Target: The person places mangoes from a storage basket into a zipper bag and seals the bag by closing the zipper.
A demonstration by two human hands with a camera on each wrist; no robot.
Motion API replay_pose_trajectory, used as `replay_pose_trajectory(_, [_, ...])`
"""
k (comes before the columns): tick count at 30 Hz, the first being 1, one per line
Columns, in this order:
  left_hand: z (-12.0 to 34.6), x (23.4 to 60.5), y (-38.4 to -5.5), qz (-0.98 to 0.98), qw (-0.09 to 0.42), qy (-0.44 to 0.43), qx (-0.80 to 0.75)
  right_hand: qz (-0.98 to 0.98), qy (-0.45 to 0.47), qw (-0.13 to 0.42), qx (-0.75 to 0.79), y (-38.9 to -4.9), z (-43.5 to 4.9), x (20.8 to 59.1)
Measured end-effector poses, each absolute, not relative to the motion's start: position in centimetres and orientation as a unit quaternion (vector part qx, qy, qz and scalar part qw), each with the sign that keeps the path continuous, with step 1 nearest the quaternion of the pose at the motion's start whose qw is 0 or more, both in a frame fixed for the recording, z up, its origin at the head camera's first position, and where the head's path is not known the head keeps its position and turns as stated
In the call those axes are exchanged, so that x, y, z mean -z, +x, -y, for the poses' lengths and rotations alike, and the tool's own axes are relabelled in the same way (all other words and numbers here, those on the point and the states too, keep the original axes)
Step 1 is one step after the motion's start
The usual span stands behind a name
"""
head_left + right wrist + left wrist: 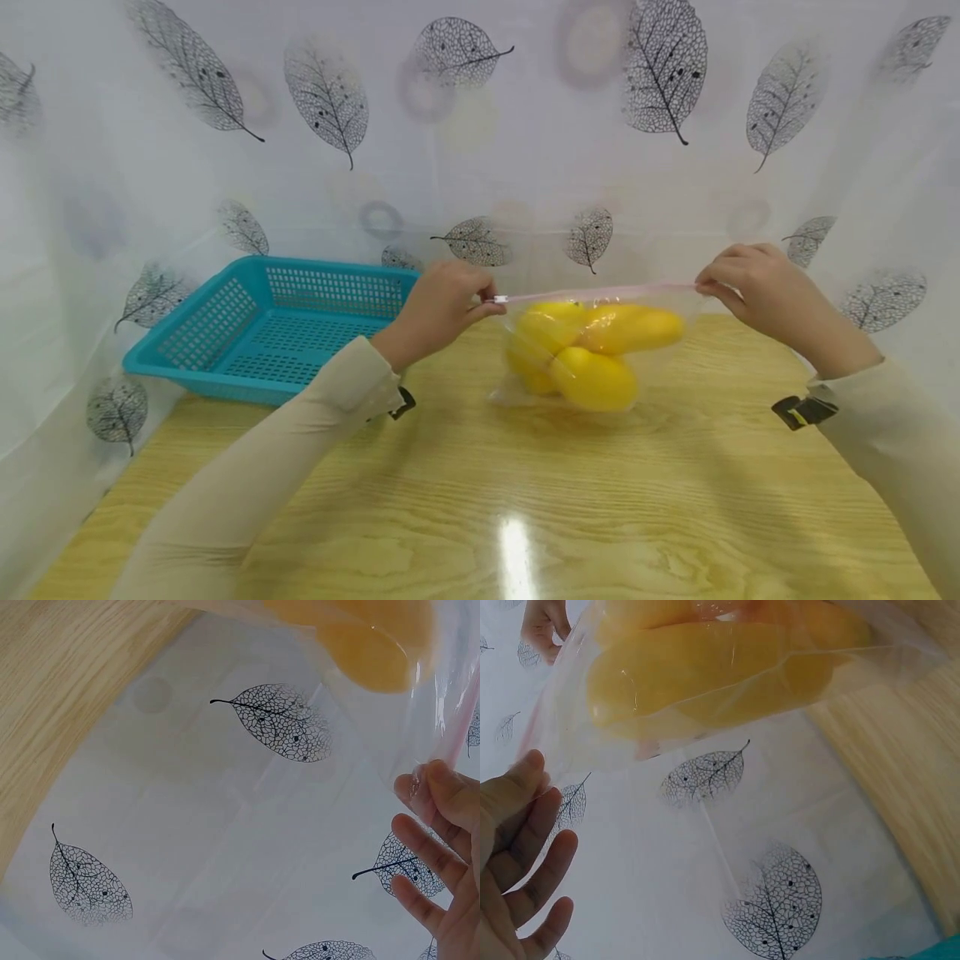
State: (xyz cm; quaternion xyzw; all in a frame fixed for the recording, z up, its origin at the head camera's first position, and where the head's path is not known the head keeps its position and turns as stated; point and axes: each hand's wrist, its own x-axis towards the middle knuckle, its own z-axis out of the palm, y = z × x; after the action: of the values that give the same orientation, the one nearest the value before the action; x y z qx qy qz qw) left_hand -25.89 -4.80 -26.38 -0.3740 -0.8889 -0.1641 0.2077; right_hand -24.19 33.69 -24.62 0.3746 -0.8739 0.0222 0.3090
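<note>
A clear zip bag [660, 367] with a pink top strip hangs stretched between both hands over the table. Several yellow, rounded fruits [596, 379], mango-like in shape, lie inside it. My left hand [442, 308] pinches the bag's left top corner, right at the white slider [501, 298]. At the opposite top corner, my right hand [757, 287] pinches the film between thumb and forefinger. The right wrist view shows the other fingers [424, 844] of that hand spread away from the bag. In the left wrist view the yellow fruit [697, 675] presses against the film.
A turquoise plastic basket [255, 387] with slotted sides stands at the back left of the wooden table [600, 500], close behind the left forearm. A white curtain [525, 167] printed with dark leaves hangs along the far edge.
</note>
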Motion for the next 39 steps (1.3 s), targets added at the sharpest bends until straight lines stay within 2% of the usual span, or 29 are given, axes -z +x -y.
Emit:
replay_pose_trajectory(10, [4.9,26.0,-24.4,0.900,0.233,-0.350,0.118,0.895,0.336,0.295,-0.004,-23.6,-33.2,24.4])
replay_pose_trajectory(17, [4.5,25.4,-23.7,0.916,0.244,-0.308,0.074,0.884,0.329,0.331,0.012,-23.1,-30.8,24.2])
replay_pose_trajectory(23, [4.5,25.3,-23.5,0.923,0.237,-0.288,0.092,0.891,0.328,0.314,0.005,-22.5,-28.3,24.0])
replay_pose_trajectory(33, [4.5,25.4,-23.2,0.923,0.227,-0.290,0.109,0.838,0.408,0.362,-0.002,-21.8,-21.5,24.5])
replay_pose_trajectory(39, [4.5,25.6,-22.8,0.919,0.239,-0.300,0.095,0.817,0.440,0.370,0.045,-22.4,-16.8,25.2])
